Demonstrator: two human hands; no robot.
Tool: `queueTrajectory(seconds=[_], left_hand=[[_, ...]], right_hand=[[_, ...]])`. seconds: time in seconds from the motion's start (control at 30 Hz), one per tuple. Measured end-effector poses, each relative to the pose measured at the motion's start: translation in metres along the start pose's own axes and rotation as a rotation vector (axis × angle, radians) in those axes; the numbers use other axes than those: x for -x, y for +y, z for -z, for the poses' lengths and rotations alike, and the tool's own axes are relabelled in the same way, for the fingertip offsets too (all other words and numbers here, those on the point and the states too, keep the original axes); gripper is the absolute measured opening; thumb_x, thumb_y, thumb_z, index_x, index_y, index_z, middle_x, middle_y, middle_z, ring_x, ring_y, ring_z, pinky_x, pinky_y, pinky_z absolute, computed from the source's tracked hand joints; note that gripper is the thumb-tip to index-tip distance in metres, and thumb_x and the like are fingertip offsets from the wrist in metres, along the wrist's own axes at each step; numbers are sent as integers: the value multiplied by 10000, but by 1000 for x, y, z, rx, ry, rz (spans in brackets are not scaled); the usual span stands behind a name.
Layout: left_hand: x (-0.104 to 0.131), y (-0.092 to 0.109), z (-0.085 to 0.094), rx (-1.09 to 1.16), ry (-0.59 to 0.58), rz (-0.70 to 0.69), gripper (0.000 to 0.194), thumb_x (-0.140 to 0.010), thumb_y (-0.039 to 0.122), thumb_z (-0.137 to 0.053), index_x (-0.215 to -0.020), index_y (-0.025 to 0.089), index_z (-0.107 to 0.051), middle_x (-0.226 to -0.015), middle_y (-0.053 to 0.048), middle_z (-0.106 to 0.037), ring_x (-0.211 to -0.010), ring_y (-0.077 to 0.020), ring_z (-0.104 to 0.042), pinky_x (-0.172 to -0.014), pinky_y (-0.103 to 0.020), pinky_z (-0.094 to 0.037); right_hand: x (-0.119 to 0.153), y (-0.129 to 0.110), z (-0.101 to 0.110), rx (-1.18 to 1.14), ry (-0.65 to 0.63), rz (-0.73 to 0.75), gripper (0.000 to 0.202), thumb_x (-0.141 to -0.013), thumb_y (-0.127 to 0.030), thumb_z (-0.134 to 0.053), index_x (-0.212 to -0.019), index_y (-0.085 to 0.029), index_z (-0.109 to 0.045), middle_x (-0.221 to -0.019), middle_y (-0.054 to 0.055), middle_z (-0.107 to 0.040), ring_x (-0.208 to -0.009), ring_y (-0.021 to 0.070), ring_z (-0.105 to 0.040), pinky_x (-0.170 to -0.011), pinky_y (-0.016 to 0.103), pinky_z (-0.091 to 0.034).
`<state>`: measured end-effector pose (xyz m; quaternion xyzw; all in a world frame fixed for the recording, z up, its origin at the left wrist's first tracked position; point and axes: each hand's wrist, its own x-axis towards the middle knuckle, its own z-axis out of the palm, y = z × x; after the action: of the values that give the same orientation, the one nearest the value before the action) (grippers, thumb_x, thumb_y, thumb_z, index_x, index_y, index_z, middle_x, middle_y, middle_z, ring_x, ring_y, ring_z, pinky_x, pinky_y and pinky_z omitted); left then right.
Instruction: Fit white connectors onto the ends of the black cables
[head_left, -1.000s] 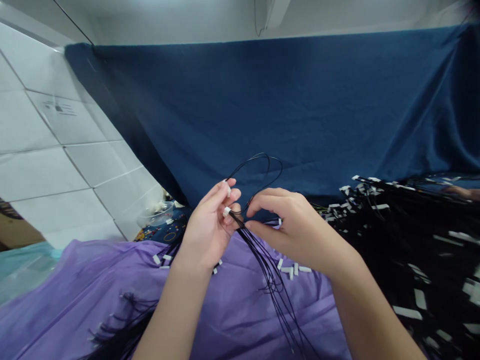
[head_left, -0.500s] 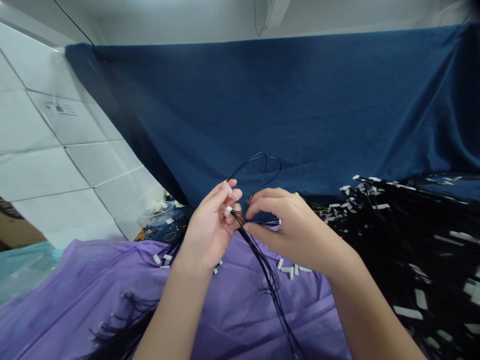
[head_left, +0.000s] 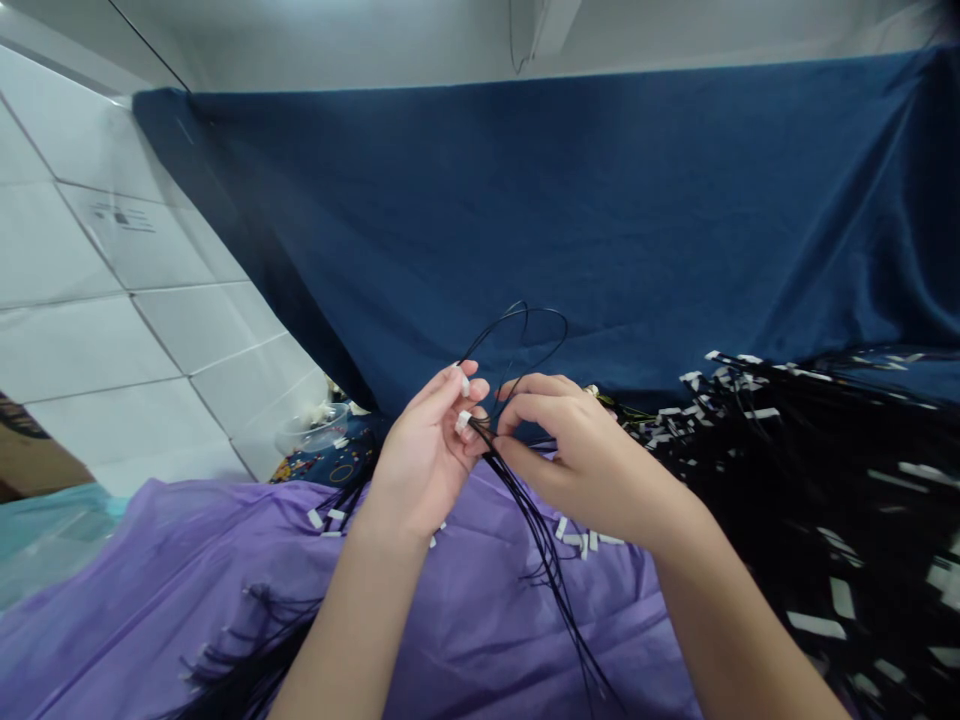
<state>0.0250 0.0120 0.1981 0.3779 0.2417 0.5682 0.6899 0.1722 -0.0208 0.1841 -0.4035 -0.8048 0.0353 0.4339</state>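
Frame center: left hand [head_left: 420, 465] pinches small white connector [head_left: 463, 420] w/ black wires [head_left: 544, 560] trailing down over purple cloth [head_left: 150, 600] — right hand [head_left: 577, 455] closed on same wires just beside it. Wire pile [head_left: 810, 480] at right.

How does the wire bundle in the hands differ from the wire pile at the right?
The bundle is a few thin strands, pinched by the left hand and right hand, looping upward; the pile is a dense mass lying untouched. Both are black wires with white connectors.
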Motion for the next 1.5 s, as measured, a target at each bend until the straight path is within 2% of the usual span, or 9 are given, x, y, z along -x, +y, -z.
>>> queueTrajectory(seconds=[0.23,0.37,0.6,0.9,1.1,1.2,1.3,1.4,1.5], left_hand=[[-2,0,1,-6,21,-10,97,-875,134,-515,-961,140,-560,-748,8,-546,-463,-26,-448,-444,-151,-412],[-4,1,1,9,42,-28,117,-878,131,-510,-982,139,-563,-762,2,-557,-471,-29,-445,-449,-159,-399],[-4,2,5,-7,59,-100,115,-866,150,-541,-976,141,-575,-785,-8,-567,-493,-33,-451,-462,-165,-395],[-5,0,5,-29,62,-134,137,-854,154,-562,-990,143,-583,-797,-11,-562,-507,-35,-446,-448,-162,-366],[-5,-1,6,-43,71,-160,143,-851,163,-568,-992,145,-587,-801,-15,-567,-508,-35,-443,-452,-164,-370],[-5,-2,6,-53,68,-154,148,-847,165,-574,-992,148,-589,-808,-15,-569,-508,-35,-445,-451,-167,-369],[-4,-3,4,-63,67,-145,144,-838,161,-584,-982,149,-588,-809,-12,-569,-502,-33,-442,-449,-169,-367],[-3,-3,2,-67,68,-121,138,-831,153,-589,-968,150,-587,-801,-8,-570,-492,-31,-440,-444,-168,-363],[-2,-4,0,-75,63,-100,134,-826,153,-593,-960,148,-587,-792,-6,-571,-484,-29,-436,-439,-167,-362]], right_hand=[[-1,6,-1,-56,-25,-258,184,-901,-278,-474,-737,-210,-523,-616,-44,-547,-550,97,-455,-515,237,-320],[-4,12,0,-275,-13,-341,107,-868,-312,-537,-818,-221,-562,-508,-81,-443,-440,68,-356,-412,207,-235],[-8,21,13,-878,318,-420,171,-798,-345,-658,-807,-191,-583,-663,-48,-568,-413,36,-436,-374,173,-352],[-8,23,23,-939,625,-394,196,-716,-232,-737,-853,-206,-600,-682,-62,-566,-465,41,-517,-443,170,-500],[-9,25,29,-1076,759,-378,202,-699,-167,-736,-844,-231,-612,-754,-66,-591,-625,46,-615,-682,189,-591],[-7,29,37,-1213,849,-291,151,-723,-149,-694,-812,-237,-611,-795,-54,-613,-742,66,-650,-842,221,-576],[-2,29,46,-1448,968,-139,50,-792,-256,-579,-810,-227,-615,-823,-10,-626,-836,102,-665,-895,241,-562],[3,24,52,-1632,1013,-15,210,-855,-316,-421,-828,-263,-622,-891,8,-652,-908,138,-669,-865,282,-579],[5,21,54,-1655,1031,45,318,-842,-192,-331,-827,-262,-641,-921,-15,-665,-922,120,-669,-871,241,-552]])
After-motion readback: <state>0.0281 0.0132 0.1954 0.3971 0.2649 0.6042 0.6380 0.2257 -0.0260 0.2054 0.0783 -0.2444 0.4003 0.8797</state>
